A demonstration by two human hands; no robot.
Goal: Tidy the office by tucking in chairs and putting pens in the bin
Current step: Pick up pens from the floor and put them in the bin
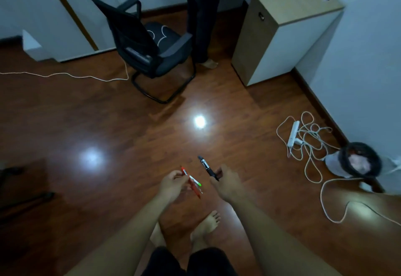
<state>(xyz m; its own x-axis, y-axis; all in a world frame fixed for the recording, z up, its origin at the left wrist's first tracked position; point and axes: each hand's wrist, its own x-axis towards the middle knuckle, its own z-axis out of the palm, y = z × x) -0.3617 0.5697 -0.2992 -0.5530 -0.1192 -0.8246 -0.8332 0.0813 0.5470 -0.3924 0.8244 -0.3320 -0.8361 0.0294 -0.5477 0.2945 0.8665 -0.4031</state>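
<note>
Standing over the wooden floor (108, 123), the person holds pens in both hands. Left hand (171, 185) is closed on 2 pens: a red pen (193, 187) and a white pen with a green tip (195, 180), crossed, their long axes slanting toward the lower right. Right hand (226, 185) is closed on 1 black marker (206, 168), its free end pointing up and left. The bin (362, 160) stands on the floor well to the right, beside a tangle of white cable (308, 143); the right hand is nearer it. The black chair (152, 52) stands apart, not tucked in.

Chair (152, 52) ahead, bin (362, 160) far right.
</note>
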